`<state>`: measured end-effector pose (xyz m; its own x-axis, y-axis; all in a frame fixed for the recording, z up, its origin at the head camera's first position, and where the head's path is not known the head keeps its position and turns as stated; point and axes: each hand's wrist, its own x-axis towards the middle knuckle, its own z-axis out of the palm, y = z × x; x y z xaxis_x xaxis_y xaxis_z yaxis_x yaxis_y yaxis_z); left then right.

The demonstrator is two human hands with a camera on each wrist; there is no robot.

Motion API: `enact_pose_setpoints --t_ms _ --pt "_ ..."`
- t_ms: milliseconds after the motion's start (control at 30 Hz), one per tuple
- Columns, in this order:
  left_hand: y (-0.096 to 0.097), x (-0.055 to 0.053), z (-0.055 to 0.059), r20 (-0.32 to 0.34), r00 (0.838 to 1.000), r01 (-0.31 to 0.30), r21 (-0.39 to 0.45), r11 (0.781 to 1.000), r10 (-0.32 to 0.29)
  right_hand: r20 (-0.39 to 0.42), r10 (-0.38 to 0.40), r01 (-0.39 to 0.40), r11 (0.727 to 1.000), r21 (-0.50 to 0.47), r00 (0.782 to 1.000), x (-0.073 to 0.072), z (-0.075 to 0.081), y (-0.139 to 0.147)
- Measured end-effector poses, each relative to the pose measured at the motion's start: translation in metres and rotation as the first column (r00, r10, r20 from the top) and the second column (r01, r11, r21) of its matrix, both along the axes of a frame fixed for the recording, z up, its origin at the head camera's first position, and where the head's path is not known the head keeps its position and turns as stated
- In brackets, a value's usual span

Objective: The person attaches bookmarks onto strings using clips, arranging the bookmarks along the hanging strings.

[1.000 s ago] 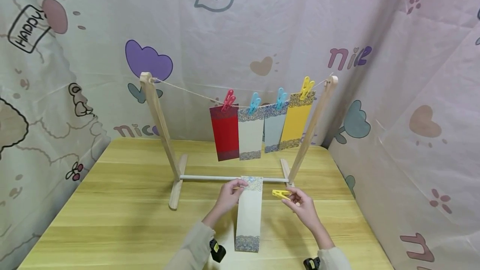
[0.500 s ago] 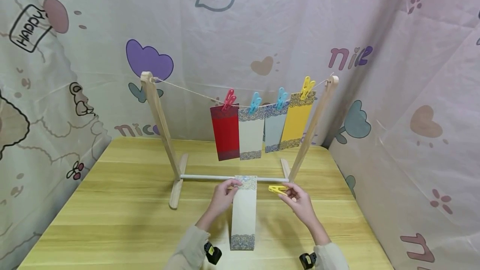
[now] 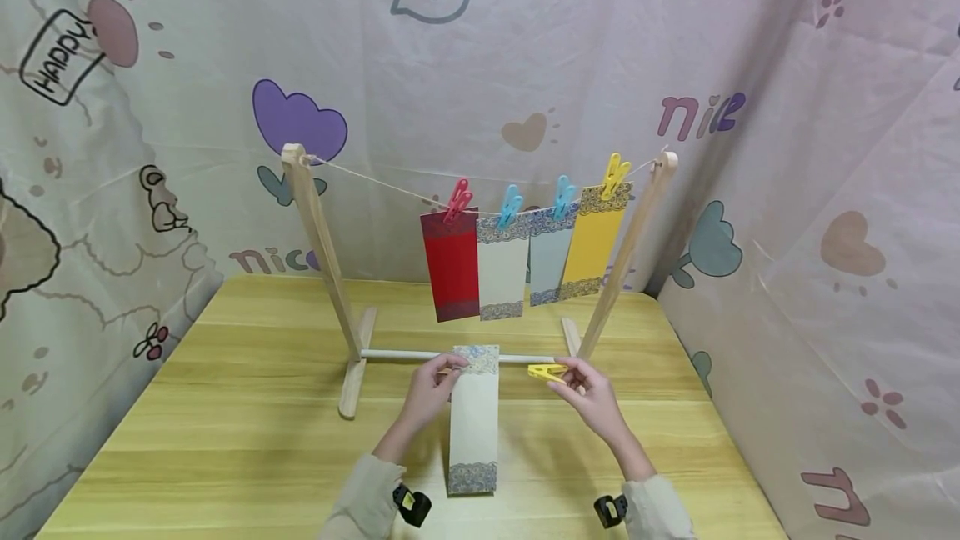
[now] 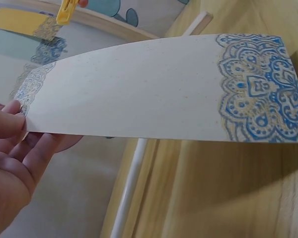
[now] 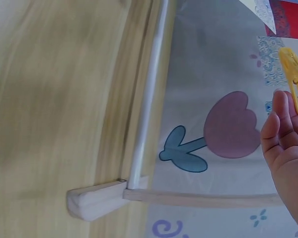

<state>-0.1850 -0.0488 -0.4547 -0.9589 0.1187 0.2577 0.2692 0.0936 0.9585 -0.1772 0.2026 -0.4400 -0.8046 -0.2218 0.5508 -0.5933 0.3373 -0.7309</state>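
Note:
My left hand [image 3: 429, 391] pinches a cream paper card [image 3: 474, 419] with blue lace-patterned ends by its upper left edge. In the left wrist view the card [image 4: 139, 89] spans the frame above the table, thumb on its face and fingers behind. To the right, my right hand [image 3: 592, 397] holds a yellow clothespin [image 3: 547, 372] pointing left toward the card, a gap between them. Beyond both hands, a string [image 3: 375, 180] carries a red card [image 3: 452, 269], a white card [image 3: 501, 269], a pale blue card [image 3: 550, 257] and a yellow card [image 3: 596, 240], each hung by a clothespin.
A wooden rack post [image 3: 321, 252] holds the string at left, another post [image 3: 626, 261] at right. A white rod [image 3: 408, 354] joins their feet low over the wooden table [image 3: 225, 423]. A printed cloth [image 3: 487, 40] hangs behind and at the sides.
My left hand has moved left with the cream card, which has risen slightly. My right hand has shifted a little left and up with the yellow clothespin. The hung cards stay put.

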Motion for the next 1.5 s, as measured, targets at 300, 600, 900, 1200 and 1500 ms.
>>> enact_pose_setpoints --t_ms 300,600,900,1200,1500 --pt "-0.009 0.001 0.005 -0.010 1.000 0.011 -0.013 1.000 -0.011 0.005 0.032 -0.033 0.999 0.017 0.999 -0.005 0.011 -0.010" --pt "-0.019 0.001 0.014 -0.034 0.999 -0.012 0.001 1.000 0.012 0.002 0.060 -0.060 0.998 0.008 0.998 -0.010 0.024 -0.021" --pt "-0.032 0.001 0.024 0.000 0.998 -0.056 0.032 0.998 0.056 -0.087 0.107 -0.106 0.994 0.020 0.990 -0.017 0.041 -0.031" --pt "-0.040 0.000 0.031 -0.059 0.994 -0.087 0.050 0.995 0.090 -0.133 0.116 -0.111 0.993 0.047 0.984 -0.020 0.060 -0.042" --pt "-0.047 0.000 0.043 -0.101 0.988 -0.111 0.052 0.992 0.115 -0.189 0.172 -0.162 0.985 0.066 0.967 -0.026 0.075 -0.053"
